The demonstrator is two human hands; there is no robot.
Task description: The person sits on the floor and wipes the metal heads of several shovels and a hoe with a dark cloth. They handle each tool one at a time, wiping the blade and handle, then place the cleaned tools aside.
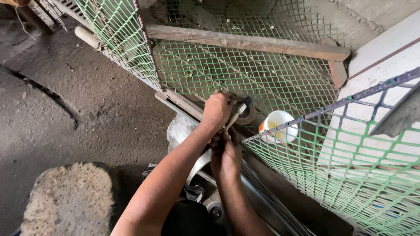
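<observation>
Grey, dusty concrete floor (65,113) fills the left of the view, with a rough pale stone block (72,199) lying at its lower edge. Next to the right comes a cage frame covered in green plastic mesh (245,74), its netting stretched over worn wooden rails (245,42); the lower rail runs slanting down toward the hands.

At the middle, the left hand (217,109) reaches up to the bottom edge of the mesh panel. Its grip is curled and pressed together, pinching a small pale flat tool (238,114) that sticks out to the right from between the fingers; what kind of tool it is cannot be told. Its knuckles lie against the netting just above the lower rail. Directly below it, the right hand (226,155) is bunched with fingertips drawn together at the foot of the same tool, close under the left hand; whether it pinches something thin cannot be told, as the fingers hide it. A bundle of thin grey wire rods (267,196) runs from beneath this hand down to the right.

Just right of the tool, behind the mesh, sits a dark round reel (248,114), and beyond it a white cup with an orange rim (278,125). Farther right a second green mesh panel (350,161) with a dark top edge stands nearer the camera, before a pale wall (385,52).
</observation>
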